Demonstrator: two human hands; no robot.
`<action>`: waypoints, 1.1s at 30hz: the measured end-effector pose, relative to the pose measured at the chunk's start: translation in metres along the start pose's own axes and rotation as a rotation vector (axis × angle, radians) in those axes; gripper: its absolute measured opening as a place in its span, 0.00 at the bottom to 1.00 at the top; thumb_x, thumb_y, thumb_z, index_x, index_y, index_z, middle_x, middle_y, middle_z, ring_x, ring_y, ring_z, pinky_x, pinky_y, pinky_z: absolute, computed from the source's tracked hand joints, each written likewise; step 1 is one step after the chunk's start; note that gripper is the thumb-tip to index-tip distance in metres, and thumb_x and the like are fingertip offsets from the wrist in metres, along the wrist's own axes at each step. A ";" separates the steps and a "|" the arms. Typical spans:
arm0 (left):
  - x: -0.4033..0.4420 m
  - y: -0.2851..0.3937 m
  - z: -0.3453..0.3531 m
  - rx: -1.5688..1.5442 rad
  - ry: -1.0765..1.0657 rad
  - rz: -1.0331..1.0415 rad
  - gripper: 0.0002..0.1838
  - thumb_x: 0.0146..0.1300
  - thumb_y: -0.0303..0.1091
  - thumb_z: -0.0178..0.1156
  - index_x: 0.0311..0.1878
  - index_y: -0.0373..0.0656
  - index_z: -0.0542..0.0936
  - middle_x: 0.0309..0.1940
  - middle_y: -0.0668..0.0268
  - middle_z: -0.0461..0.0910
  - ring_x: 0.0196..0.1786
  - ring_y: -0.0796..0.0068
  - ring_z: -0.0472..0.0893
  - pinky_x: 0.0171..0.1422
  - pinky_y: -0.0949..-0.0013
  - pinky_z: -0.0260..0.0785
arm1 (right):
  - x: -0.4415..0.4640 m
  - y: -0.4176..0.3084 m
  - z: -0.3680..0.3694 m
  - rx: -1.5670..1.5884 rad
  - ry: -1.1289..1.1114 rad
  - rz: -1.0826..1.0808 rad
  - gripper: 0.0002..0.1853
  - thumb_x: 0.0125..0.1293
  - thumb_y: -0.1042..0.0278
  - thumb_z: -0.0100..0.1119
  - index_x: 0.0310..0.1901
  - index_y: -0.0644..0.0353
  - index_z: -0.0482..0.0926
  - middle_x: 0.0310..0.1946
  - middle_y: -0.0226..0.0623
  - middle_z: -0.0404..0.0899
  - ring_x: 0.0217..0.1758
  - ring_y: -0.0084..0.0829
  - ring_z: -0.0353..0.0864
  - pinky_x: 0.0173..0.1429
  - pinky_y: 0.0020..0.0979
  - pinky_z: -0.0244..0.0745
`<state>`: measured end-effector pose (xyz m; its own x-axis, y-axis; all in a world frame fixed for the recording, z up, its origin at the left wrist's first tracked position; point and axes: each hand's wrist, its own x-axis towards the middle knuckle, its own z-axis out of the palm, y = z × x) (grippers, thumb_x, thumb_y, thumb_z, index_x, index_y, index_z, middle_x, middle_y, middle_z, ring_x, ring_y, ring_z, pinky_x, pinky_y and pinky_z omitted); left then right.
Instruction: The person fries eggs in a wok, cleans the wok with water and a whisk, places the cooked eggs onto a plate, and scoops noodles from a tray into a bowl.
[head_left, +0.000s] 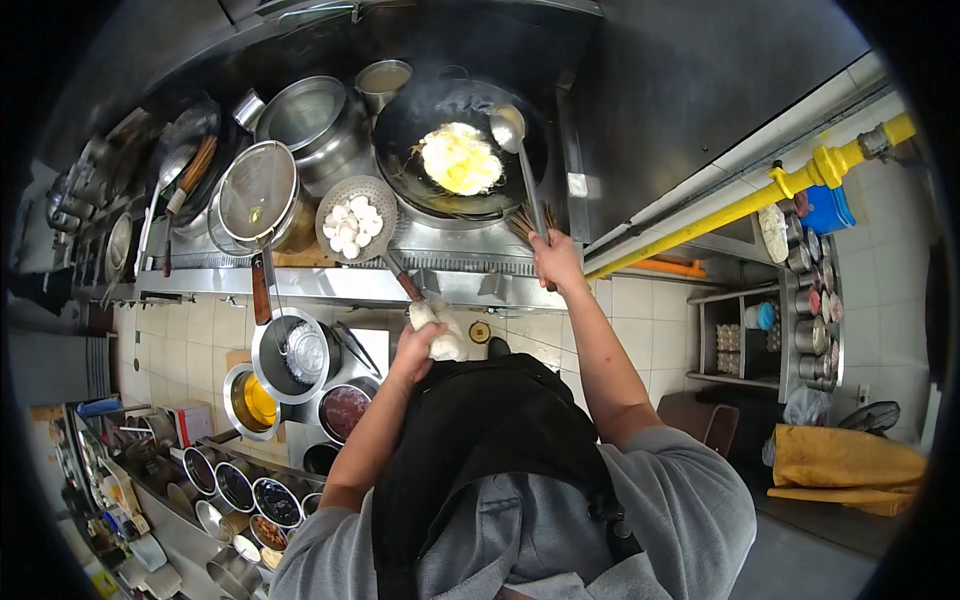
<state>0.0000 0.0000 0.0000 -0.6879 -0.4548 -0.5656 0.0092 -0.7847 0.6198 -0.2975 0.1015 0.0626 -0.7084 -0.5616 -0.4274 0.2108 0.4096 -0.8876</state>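
Observation:
My right hand (556,262) is closed around the handle of a ladle (508,128), whose bowl is at the right inner side of a black wok (400,130). Yellow and white egg (460,158) lies in the middle of the wok. Below the stove's front edge, my left hand (412,350) is closed on a folded white cloth (446,335). The wooden handle of a perforated skimmer (375,190) runs down to this cloth; whether the hand also grips the handle is hidden. White rounded pieces (352,226) lie in the skimmer, left of the wok.
Left of the skimmer are a mesh strainer (258,185) and a large steel pot (340,150). A bamboo brush (522,224) lies beside the wok. Containers of sauces (236,486) stand lower left. A yellow pipe (700,238) runs along the right, near a shelf rack (735,375).

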 end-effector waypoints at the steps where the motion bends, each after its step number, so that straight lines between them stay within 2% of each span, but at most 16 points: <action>1: -0.002 -0.005 0.003 -0.012 -0.005 -0.004 0.22 0.61 0.26 0.63 0.57 0.30 0.73 0.46 0.56 0.81 0.46 0.61 0.84 0.51 0.59 0.79 | 0.005 0.002 -0.006 -0.121 0.050 -0.043 0.14 0.72 0.59 0.59 0.37 0.63 0.73 0.17 0.31 0.72 0.10 0.25 0.69 0.10 0.31 0.64; 2: -0.004 -0.009 0.006 -0.023 -0.010 -0.007 0.21 0.61 0.26 0.62 0.57 0.31 0.73 0.45 0.56 0.81 0.46 0.61 0.84 0.51 0.59 0.79 | 0.010 0.003 -0.010 -0.240 0.100 -0.088 0.15 0.72 0.58 0.59 0.36 0.63 0.72 0.17 0.30 0.70 0.10 0.23 0.67 0.10 0.30 0.63; 6: -0.009 0.002 0.008 0.012 0.008 0.040 0.20 0.61 0.26 0.62 0.56 0.31 0.74 0.45 0.56 0.81 0.45 0.62 0.84 0.50 0.60 0.79 | 0.028 -0.009 0.005 -0.252 0.086 -0.068 0.15 0.73 0.59 0.57 0.35 0.63 0.72 0.18 0.30 0.71 0.10 0.21 0.67 0.11 0.30 0.63; 9: -0.011 -0.002 0.016 0.027 0.025 0.060 0.19 0.61 0.25 0.62 0.55 0.31 0.74 0.44 0.57 0.81 0.45 0.63 0.84 0.49 0.61 0.79 | 0.040 -0.003 0.012 -0.102 0.048 -0.001 0.13 0.73 0.60 0.56 0.37 0.63 0.72 0.19 0.29 0.70 0.11 0.20 0.65 0.11 0.29 0.62; 11: -0.014 -0.001 0.020 0.006 0.034 0.071 0.19 0.61 0.25 0.62 0.55 0.32 0.75 0.44 0.58 0.81 0.45 0.63 0.84 0.50 0.60 0.79 | 0.050 -0.001 0.017 0.327 -0.095 0.102 0.12 0.73 0.60 0.56 0.40 0.62 0.72 0.19 0.27 0.68 0.11 0.19 0.63 0.11 0.27 0.60; 13: -0.010 -0.006 0.017 -0.003 0.039 0.073 0.19 0.60 0.24 0.62 0.55 0.32 0.75 0.44 0.58 0.81 0.45 0.63 0.84 0.50 0.60 0.79 | 0.060 -0.003 0.019 0.451 -0.140 0.118 0.12 0.74 0.59 0.56 0.43 0.60 0.72 0.18 0.25 0.66 0.11 0.17 0.60 0.12 0.23 0.57; 15: -0.008 -0.008 0.020 -0.011 0.038 0.074 0.19 0.60 0.24 0.62 0.55 0.32 0.75 0.44 0.58 0.81 0.45 0.63 0.84 0.51 0.60 0.79 | 0.072 -0.005 0.014 0.790 -0.300 0.229 0.13 0.74 0.59 0.56 0.42 0.62 0.72 0.18 0.24 0.66 0.12 0.17 0.60 0.14 0.24 0.57; 19: -0.001 -0.011 0.026 -0.061 0.072 0.086 0.17 0.61 0.24 0.60 0.53 0.32 0.74 0.43 0.57 0.81 0.44 0.62 0.84 0.49 0.59 0.79 | 0.083 -0.004 0.007 0.957 -0.417 0.304 0.14 0.74 0.59 0.57 0.46 0.62 0.72 0.18 0.22 0.65 0.12 0.15 0.59 0.14 0.22 0.54; 23: 0.028 -0.009 0.036 -0.065 0.128 0.101 0.16 0.62 0.27 0.58 0.53 0.32 0.74 0.42 0.57 0.81 0.42 0.60 0.84 0.52 0.58 0.78 | 0.073 -0.017 -0.010 0.880 -0.462 0.295 0.15 0.73 0.58 0.57 0.47 0.62 0.72 0.18 0.22 0.65 0.13 0.14 0.59 0.14 0.21 0.54; 26: 0.049 0.012 0.065 -0.119 0.150 0.098 0.12 0.66 0.30 0.56 0.50 0.35 0.76 0.42 0.59 0.80 0.44 0.61 0.83 0.52 0.57 0.78 | 0.060 -0.028 -0.017 0.758 -0.461 0.263 0.13 0.73 0.59 0.58 0.45 0.61 0.72 0.18 0.23 0.66 0.12 0.14 0.60 0.13 0.21 0.55; 28: 0.073 0.024 0.077 -0.164 0.152 0.090 0.12 0.68 0.33 0.55 0.50 0.38 0.76 0.44 0.59 0.80 0.46 0.62 0.83 0.52 0.56 0.78 | 0.051 -0.038 -0.018 0.488 -0.386 0.185 0.11 0.73 0.61 0.57 0.40 0.60 0.72 0.18 0.25 0.68 0.11 0.16 0.62 0.12 0.23 0.59; 29: 0.086 0.029 0.082 -0.157 0.158 0.082 0.12 0.69 0.35 0.54 0.50 0.39 0.76 0.44 0.60 0.80 0.47 0.62 0.82 0.52 0.55 0.77 | 0.048 -0.040 -0.018 0.485 -0.390 0.182 0.11 0.73 0.61 0.57 0.40 0.60 0.72 0.18 0.25 0.68 0.11 0.16 0.62 0.12 0.23 0.59; 31: 0.099 0.047 0.107 -0.148 0.157 0.053 0.13 0.69 0.35 0.54 0.52 0.40 0.75 0.45 0.59 0.80 0.47 0.60 0.83 0.52 0.52 0.77 | 0.043 -0.040 -0.019 0.180 -0.266 0.036 0.11 0.73 0.63 0.57 0.34 0.59 0.71 0.18 0.26 0.68 0.10 0.19 0.63 0.12 0.26 0.60; 32: 0.110 0.053 0.113 -0.141 0.147 0.032 0.13 0.70 0.36 0.53 0.53 0.39 0.75 0.46 0.58 0.80 0.49 0.59 0.83 0.53 0.51 0.77 | 0.039 -0.040 -0.022 0.178 -0.272 0.033 0.11 0.73 0.63 0.57 0.34 0.59 0.71 0.18 0.26 0.68 0.10 0.19 0.63 0.12 0.26 0.60; 33: 0.123 0.057 0.118 -0.138 0.138 0.015 0.14 0.70 0.36 0.53 0.54 0.39 0.74 0.47 0.57 0.81 0.50 0.58 0.83 0.54 0.49 0.77 | 0.034 -0.042 -0.026 0.022 -0.187 -0.049 0.12 0.72 0.62 0.57 0.35 0.60 0.72 0.17 0.29 0.69 0.10 0.23 0.66 0.13 0.29 0.62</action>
<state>-0.1697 -0.0511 0.0297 -0.5812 -0.5124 -0.6322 0.1240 -0.8235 0.5535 -0.3475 0.0844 0.0897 -0.5815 -0.7050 -0.4059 0.1951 0.3635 -0.9109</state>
